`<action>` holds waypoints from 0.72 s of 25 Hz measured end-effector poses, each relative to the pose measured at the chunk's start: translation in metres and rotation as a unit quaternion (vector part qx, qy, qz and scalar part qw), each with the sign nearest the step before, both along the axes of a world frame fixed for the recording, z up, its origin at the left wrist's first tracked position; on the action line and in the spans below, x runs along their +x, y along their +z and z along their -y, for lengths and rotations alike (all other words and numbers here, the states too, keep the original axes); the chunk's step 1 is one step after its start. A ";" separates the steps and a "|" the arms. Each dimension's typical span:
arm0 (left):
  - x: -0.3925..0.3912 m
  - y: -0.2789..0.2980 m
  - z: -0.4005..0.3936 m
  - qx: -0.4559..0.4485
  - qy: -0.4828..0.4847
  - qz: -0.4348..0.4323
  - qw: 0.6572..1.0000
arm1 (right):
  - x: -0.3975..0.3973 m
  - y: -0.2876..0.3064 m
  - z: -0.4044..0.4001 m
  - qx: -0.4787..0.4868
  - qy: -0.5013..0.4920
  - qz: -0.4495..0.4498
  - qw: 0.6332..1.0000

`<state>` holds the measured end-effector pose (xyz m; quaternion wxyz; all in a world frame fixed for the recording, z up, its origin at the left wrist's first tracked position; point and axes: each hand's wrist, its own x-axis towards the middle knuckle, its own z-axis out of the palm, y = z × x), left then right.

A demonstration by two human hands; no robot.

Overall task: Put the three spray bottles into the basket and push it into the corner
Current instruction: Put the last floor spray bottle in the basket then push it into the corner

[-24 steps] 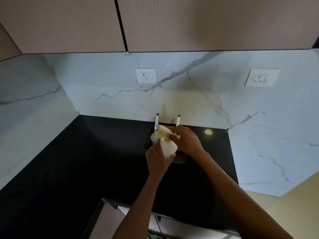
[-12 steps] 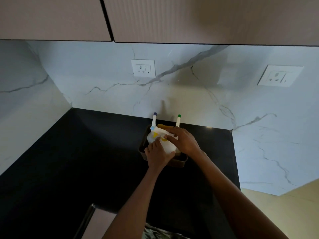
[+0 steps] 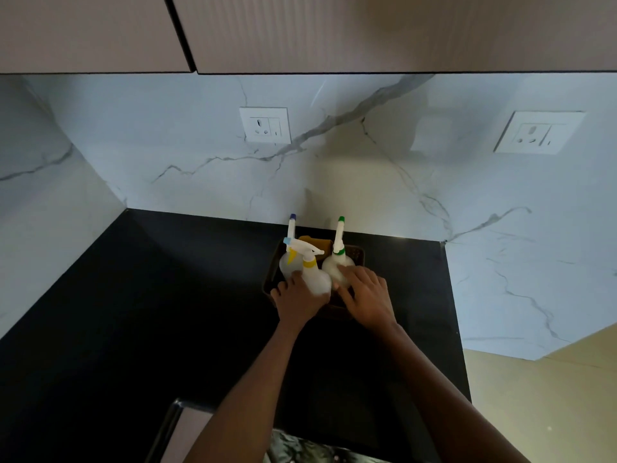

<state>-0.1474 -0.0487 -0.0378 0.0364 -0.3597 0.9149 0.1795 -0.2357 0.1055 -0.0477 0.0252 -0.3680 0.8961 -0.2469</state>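
I see a black countertop [image 3: 133,312] meeting a white marble-veined backsplash [image 3: 200,168], with two wall sockets [image 3: 265,126] and pale upper cabinets [image 3: 300,28] above. The worktop ends just right of the hands, where a beige floor [image 3: 551,396] shows.

Left hand [image 3: 298,300]: fingers curled around the lower body of the yellow-collared spray bottle [image 3: 315,279], gripping it from the near side. This bottle stands upright in the dark basket [image 3: 268,282], its trigger head pointing left.

Right hand [image 3: 365,300]: fingers spread moderately, fingertips resting on the green-collared spray bottle [image 3: 337,264]; the palm lies over the basket's near rim. I cannot tell whether it grips anything.

Beyond the left hand, the blue-tipped spray bottle [image 3: 287,262] stands in the basket's far-left part. The basket sits against the backsplash, well right of the left-hand wall corner.
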 end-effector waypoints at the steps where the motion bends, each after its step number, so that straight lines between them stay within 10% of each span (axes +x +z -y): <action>1: -0.001 0.001 0.002 0.017 0.002 0.007 1.000 | 0.003 -0.006 -0.001 0.027 -0.002 -0.014 1.000; 11: -0.012 0.005 0.011 0.120 0.014 0.048 0.992 | 0.015 -0.029 -0.002 0.129 0.018 -0.022 0.991; 18: 0.033 -0.012 0.011 0.026 -0.018 -0.110 0.993 | 0.025 -0.036 -0.003 0.117 0.000 0.007 0.993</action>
